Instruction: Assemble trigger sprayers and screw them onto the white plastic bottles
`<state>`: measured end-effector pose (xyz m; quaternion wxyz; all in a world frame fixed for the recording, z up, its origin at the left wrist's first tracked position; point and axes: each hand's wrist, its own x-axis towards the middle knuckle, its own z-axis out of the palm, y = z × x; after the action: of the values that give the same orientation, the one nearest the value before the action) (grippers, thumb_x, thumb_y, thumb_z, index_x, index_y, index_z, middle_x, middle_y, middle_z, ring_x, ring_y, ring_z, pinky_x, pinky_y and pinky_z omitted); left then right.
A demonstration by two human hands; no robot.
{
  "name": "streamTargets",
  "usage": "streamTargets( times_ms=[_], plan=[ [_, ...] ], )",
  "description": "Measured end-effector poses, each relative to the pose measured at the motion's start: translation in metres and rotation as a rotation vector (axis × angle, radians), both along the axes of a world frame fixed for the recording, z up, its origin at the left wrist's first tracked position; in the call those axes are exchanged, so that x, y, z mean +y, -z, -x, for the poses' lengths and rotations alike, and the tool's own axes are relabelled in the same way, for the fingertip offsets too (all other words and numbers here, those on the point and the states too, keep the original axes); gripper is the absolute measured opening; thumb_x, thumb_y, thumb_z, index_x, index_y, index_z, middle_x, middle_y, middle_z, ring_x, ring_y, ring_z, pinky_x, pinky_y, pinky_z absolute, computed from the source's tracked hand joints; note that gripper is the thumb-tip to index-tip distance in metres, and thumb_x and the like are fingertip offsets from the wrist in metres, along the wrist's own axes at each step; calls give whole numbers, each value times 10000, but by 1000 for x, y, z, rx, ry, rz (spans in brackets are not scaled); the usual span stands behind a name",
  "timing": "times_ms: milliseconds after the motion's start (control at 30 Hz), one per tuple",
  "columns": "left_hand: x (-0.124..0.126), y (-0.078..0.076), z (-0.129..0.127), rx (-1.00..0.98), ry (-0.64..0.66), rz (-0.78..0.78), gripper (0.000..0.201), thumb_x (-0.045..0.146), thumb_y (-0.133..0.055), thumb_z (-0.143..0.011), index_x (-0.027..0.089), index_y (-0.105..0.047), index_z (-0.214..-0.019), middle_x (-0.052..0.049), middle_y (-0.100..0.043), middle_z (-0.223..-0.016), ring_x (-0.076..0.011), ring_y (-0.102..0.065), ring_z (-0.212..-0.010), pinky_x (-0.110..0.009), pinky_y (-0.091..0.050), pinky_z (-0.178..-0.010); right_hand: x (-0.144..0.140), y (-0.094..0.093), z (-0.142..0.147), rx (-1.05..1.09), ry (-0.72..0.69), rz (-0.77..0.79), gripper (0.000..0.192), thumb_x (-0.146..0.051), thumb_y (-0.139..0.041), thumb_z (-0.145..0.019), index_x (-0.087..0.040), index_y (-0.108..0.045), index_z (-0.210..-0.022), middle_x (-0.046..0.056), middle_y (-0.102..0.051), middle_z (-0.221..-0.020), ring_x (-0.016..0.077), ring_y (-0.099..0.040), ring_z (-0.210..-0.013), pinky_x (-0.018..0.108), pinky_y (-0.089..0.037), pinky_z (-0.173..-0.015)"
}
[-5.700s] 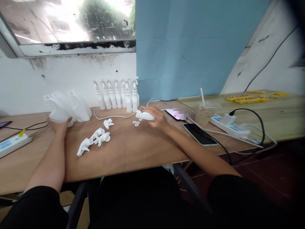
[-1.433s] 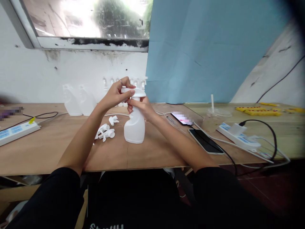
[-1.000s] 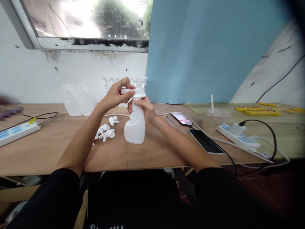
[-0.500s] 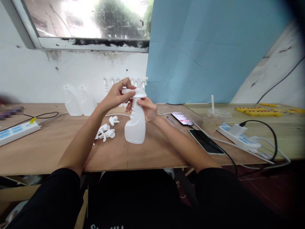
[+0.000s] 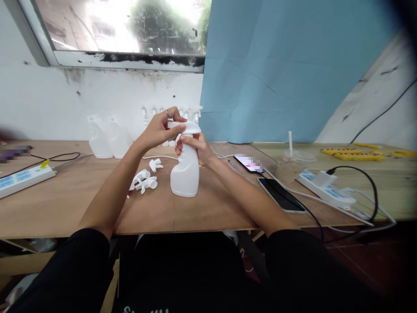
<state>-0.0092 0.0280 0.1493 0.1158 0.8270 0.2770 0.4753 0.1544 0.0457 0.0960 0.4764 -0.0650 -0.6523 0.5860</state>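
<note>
A white plastic spray bottle (image 5: 185, 174) stands upright on the wooden table (image 5: 202, 208) in front of me. My right hand (image 5: 195, 148) grips its neck from the right. On top of the neck sits a white trigger spray head (image 5: 190, 127), and my left hand (image 5: 161, 129) is closed around it from the left, a ring on one finger. Several loose white trigger heads (image 5: 145, 180) lie on the table just left of the bottle.
Two empty white bottles (image 5: 107, 138) stand at the back left, and a row of assembled spray bottles (image 5: 195, 116) against the wall. Two phones (image 5: 282, 194), a plastic cup with straw (image 5: 291, 161), power strips (image 5: 327, 188) (image 5: 22, 177) with cables, and yellow parts (image 5: 352, 154) lie around.
Earlier my hands reached for a bottle at the left and a trigger head at the back. Now both meet at the upright bottle; over the last second my right hand regripped the neck.
</note>
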Motion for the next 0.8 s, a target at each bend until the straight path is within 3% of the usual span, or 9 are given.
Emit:
streamTargets(
  times_ms=[133,300,433,567,700,800],
  plan=[
    [3,-5,9,-35,10,1,366,528,-519,-907,180,-629,-923,-43,-616,-805,-96,-554,-619,-211,-438,-517,1,-3,-2,-126,-21,30,204,-264,-671,-728,-148,-556,-851,14,-640,-622,117,-568,-541,221,-480,-494],
    [15,-5,20,-141,-76,-22,385,523,-481,-929,178,-638,-989,-48,-626,-779,-86,-539,-585,-185,-393,-459,2,-5,-4,-198,-126,22,266,-160,-588,-705,-147,-551,-968,43,-677,-790,146,-645,-661,253,-531,-590],
    [19,-6,30,-79,-124,23,340,471,-525,-909,162,-645,-980,-51,-638,-729,-84,-526,-546,-191,-385,-455,2,-6,-3,-182,-106,55,160,-155,-566,-685,-142,-546,-843,26,-618,-747,171,-675,-660,240,-523,-540],
    [16,-9,39,300,-142,244,266,400,-573,-853,170,-684,-924,-51,-659,-715,-116,-577,-591,-210,-418,-493,2,-6,-3,-212,-67,36,232,-142,-545,-678,-159,-537,-909,14,-638,-714,139,-642,-565,223,-499,-511],
    [16,-2,38,755,-2,555,285,354,-620,-762,201,-695,-990,-61,-714,-918,-173,-649,-772,-227,-479,-599,6,-3,-3,-204,-63,38,218,-172,-554,-680,-162,-533,-897,19,-651,-660,140,-632,-552,223,-495,-509],
    [18,8,29,954,97,720,409,368,-678,-686,206,-680,-1062,-64,-718,-1004,-199,-647,-846,-251,-501,-675,7,-2,-4,-211,-54,79,229,-192,-564,-681,-169,-519,-904,26,-676,-677,135,-615,-519,238,-505,-502]
  ],
)
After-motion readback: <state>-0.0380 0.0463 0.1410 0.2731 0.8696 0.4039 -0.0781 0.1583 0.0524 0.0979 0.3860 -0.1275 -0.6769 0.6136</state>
